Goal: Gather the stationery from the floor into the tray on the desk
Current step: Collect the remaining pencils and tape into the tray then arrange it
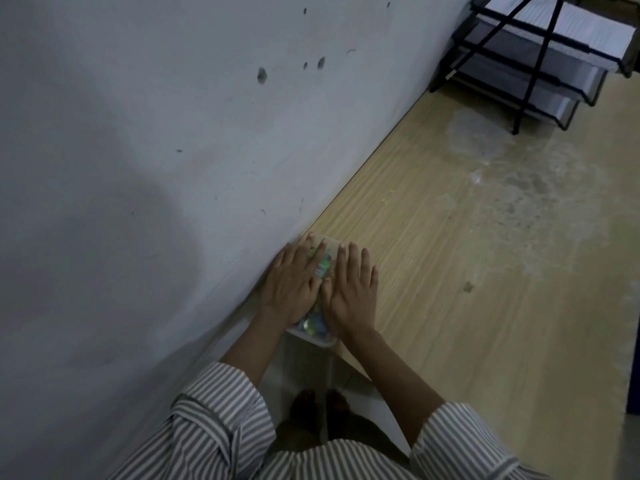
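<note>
- Fingers (353, 256) of both hands lie straight and flat, gripping nothing; they rest palm-down on top of the tray.
- Wall (138, 133): grey and dim, with dark chips and scuffs and a broad shadow over its lower left part. It meets the desk along a slanting line.
- Left sleeve (214, 410): grey-and-white stripes, pushed up the forearm.
- Left hand (291, 282): spread over the tray's wall side, its outer edge close against the wall.
- Tray (313, 337): small and pale, set on the near corner of the desk just beside the wall. Only its near and far ends show past the hands.
- Stationery (313, 322): blurred green, blue and yellow bits seen in the tray between the hands; I cannot tell what they are.
- Floor (294, 368): pale, seen below the desk's end, with two dark feet (304, 400) on it.
- Right hand (353, 289): flat on the tray's other side, thumb touching the left hand.
- Right sleeve (460, 441): the same stripes.
- Desk (433, 289): light wood grain running along the wall.
- Stain (519, 202): a wide, whitish, cloudy patch on the far half of the desk.
- Rack (519, 74): black wire tiers at the desk's far end, with white paper (588, 29) in the top tier.
</note>
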